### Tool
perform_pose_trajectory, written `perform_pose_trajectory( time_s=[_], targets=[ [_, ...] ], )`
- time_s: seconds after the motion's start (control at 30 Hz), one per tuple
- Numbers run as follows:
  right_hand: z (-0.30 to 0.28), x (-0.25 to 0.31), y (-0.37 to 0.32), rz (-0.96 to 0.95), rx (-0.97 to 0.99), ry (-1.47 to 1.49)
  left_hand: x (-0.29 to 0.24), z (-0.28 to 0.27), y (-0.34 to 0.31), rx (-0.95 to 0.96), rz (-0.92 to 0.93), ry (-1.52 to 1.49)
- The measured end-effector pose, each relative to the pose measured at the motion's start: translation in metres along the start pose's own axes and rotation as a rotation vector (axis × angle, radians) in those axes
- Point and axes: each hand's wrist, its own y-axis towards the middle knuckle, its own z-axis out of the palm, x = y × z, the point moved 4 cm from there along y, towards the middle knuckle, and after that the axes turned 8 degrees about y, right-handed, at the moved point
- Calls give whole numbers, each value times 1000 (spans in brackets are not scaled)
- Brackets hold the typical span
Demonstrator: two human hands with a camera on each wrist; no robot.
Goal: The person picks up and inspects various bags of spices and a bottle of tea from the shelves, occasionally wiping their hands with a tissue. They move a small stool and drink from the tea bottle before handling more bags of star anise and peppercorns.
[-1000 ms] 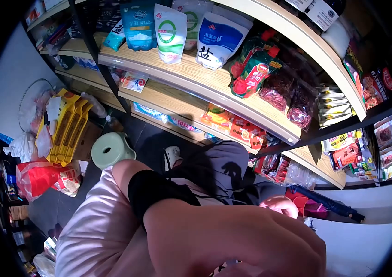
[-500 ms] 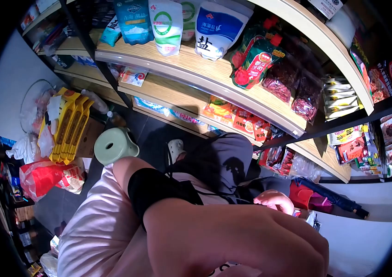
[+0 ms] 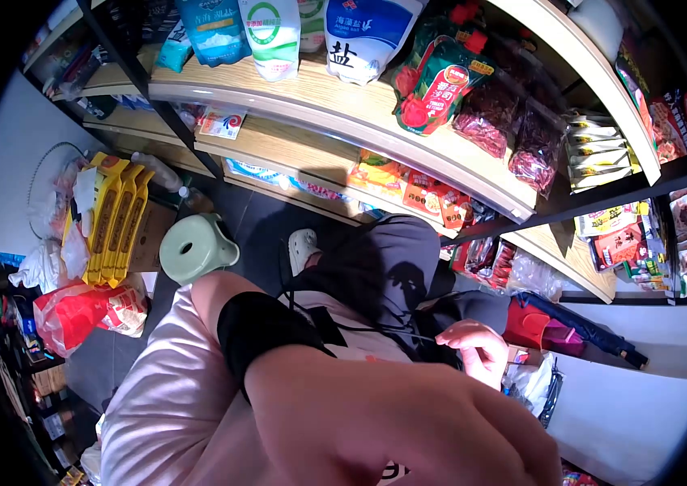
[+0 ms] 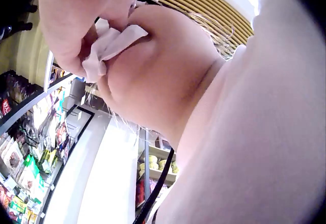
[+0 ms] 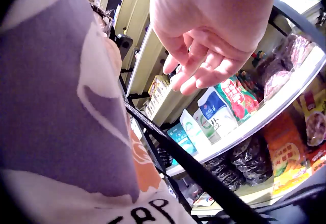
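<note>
In the head view my left hand (image 3: 408, 417) is raised close to the camera, its fingertips out of sight below the knuckles. Seen from the left wrist, that hand (image 4: 89, 15) pinches a crumpled white tissue (image 4: 114, 45) against the face. The right hand (image 3: 477, 348) hangs lower, in front of the dark trousers. From the right wrist view, this hand (image 5: 211, 30) has loosely bent, relaxed fingers and holds nothing; a black strap (image 5: 196, 175) runs below it, and salt pouches (image 5: 216, 113) stand on the shelf behind.
Shelves (image 3: 303, 109) of packaged food curve across the front and right. A green stool (image 3: 197, 247) stands on the dark floor at left, near yellow packets (image 3: 116, 219) and a red bag (image 3: 76, 316). At right lie a dark umbrella (image 3: 594, 332) and a white plastic bag (image 3: 531, 381).
The head view has shifted, so the shelf goods sit higher in it. The right hand's fingers show more fully, and more of the white bag beside it is visible. My left hand stays raised.
</note>
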Motion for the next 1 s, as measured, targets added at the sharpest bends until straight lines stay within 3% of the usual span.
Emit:
perform_pose_trajectory(
  time_s=[0.13,0.37,0.57,0.67,0.77,1.0],
  targets=[
    [-2,-6,4,-61,68,-6,8,-8,-5,52,83,-27],
    [2,-5,7,-23,23,5,7,-8,-4,37,132,15],
    [6,-8,9,0,33,-14,-2,-2,-7,-141,74,-30],
    [6,-11,10,-28,68,-16,-7,-7,-5,-102,56,-7],
    [6,-11,13,-56,92,-15,-4,-9,-9,-73,139,67],
    [10,-11,12,-38,87,-62,-8,0,-13,-200,236,176]
  ],
)
